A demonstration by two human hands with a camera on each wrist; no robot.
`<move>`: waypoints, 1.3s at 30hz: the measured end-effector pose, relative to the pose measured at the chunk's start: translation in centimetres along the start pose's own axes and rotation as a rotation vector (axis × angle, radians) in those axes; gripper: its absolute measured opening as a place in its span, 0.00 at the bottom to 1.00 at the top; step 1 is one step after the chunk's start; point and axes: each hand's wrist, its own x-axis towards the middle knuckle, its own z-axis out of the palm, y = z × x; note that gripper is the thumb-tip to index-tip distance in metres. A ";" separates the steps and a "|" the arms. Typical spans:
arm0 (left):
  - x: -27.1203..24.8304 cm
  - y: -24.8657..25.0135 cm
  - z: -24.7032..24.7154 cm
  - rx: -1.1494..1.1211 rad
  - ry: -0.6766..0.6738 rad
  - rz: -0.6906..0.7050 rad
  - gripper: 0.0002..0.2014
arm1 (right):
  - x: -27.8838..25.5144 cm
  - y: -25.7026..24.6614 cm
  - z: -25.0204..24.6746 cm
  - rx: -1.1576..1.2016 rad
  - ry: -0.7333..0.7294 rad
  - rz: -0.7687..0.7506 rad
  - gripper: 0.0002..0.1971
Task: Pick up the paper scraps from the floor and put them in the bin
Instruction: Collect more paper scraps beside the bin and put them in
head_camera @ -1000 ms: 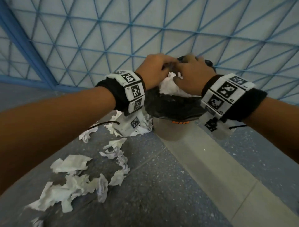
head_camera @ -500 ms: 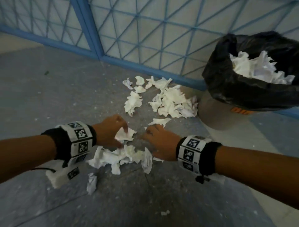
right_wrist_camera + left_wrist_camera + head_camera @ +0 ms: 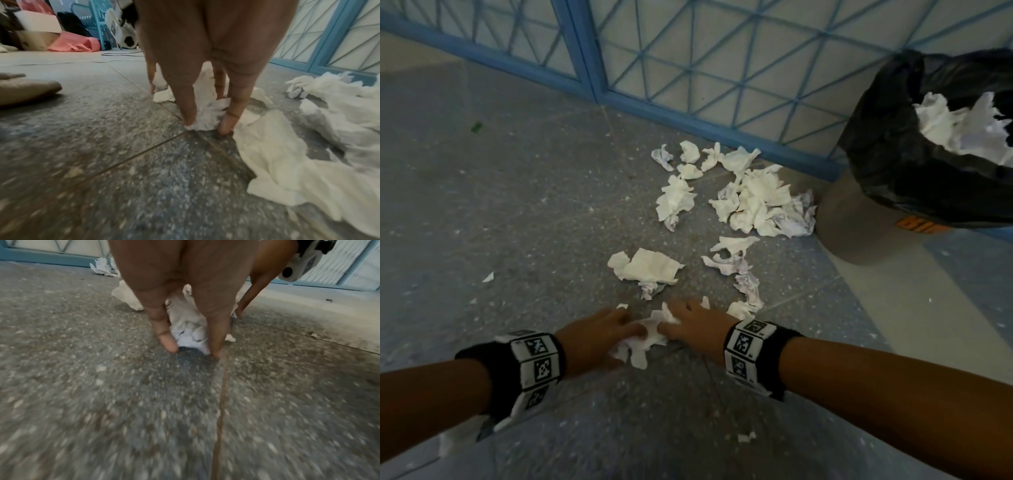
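Observation:
Crumpled white paper scraps lie on the grey speckled floor, with the largest pile (image 3: 756, 202) beside the bin (image 3: 859, 236). The bin is grey with a black liner (image 3: 893, 154) and holds white paper (image 3: 959, 126). My left hand (image 3: 626, 330) and right hand (image 3: 681, 320) are down on the floor, facing each other. Between them they squeeze one clump of scraps (image 3: 645, 341). In the left wrist view, thumb and fingers of the left hand (image 3: 191, 345) curl round the paper (image 3: 189, 324). In the right wrist view, the right hand (image 3: 207, 125) pinches the same clump (image 3: 211, 112).
A blue lattice wall (image 3: 688, 68) runs behind the pile and the bin. A flat scrap (image 3: 647, 267) lies just beyond my hands, and tiny bits (image 3: 746, 437) lie nearer me. A pale floor strip (image 3: 928, 325) runs on the right. Bags and boxes (image 3: 68, 42) stand far off.
A second ago both hands were pressing paper into the bin. They came down to the floor and have now drawn together round a clump of scraps nearer me.

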 end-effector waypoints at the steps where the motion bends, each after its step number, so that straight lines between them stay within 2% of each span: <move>1: 0.5 0.3 -0.5 0.017 0.023 0.015 0.27 | -0.2 -0.3 -0.4 -0.028 0.000 -0.007 0.25; 3: 1.5 1.2 -1.7 -0.051 0.101 0.042 0.24 | -0.8 -0.5 -1.0 -0.041 0.092 -0.030 0.25; 8: 2.1 3.7 -6.9 -0.370 0.372 0.111 0.17 | -4.8 1.4 -5.1 0.286 0.384 0.132 0.16; 12: 1.7 6.0 -12.7 -0.401 0.568 0.183 0.17 | -10.6 3.8 -9.0 0.328 0.596 0.171 0.15; 16: 1.4 11.3 -20.4 -0.456 0.713 0.292 0.18 | -18.5 6.8 -12.9 0.359 0.869 0.191 0.20; 21: 3.7 20.4 -28.8 -0.538 0.888 0.461 0.17 | -27.7 11.6 -15.7 0.354 1.216 0.305 0.22; 23: 6.1 23.8 -31.0 -0.541 0.939 0.459 0.17 | -30.2 13.9 -16.0 0.380 1.300 0.386 0.24; 25: 8.8 26.4 -32.2 -0.583 0.943 0.419 0.22 | -31.7 16.7 -15.8 0.383 1.378 0.500 0.26; 27: 11.3 28.2 -32.5 -0.531 0.914 0.332 0.23 | -31.8 19.5 -15.6 0.410 1.375 0.623 0.26; 28: 12.5 28.1 -32.4 -0.421 0.894 0.261 0.20 | -31.0 20.3 -15.5 0.403 1.285 0.671 0.24; 30: 14.3 28.8 -31.5 -0.149 0.794 0.141 0.18 | -29.8 21.8 -15.1 0.293 0.958 0.737 0.21; 31: 15.4 31.3 -31.2 -0.021 0.720 0.096 0.19 | -31.0 23.2 -14.1 0.261 0.811 0.751 0.19; 33: 15.3 31.3 -30.9 0.087 0.665 0.047 0.20 | -30.2 23.1 -14.3 0.206 0.633 0.727 0.17; 37: 15.0 31.9 -31.2 0.183 0.563 0.005 0.17 | -30.6 22.2 -15.6 0.194 0.774 0.671 0.17; 39: 14.3 32.4 -30.9 0.190 0.571 -0.006 0.12 | -30.5 22.1 -15.6 0.141 0.823 0.666 0.17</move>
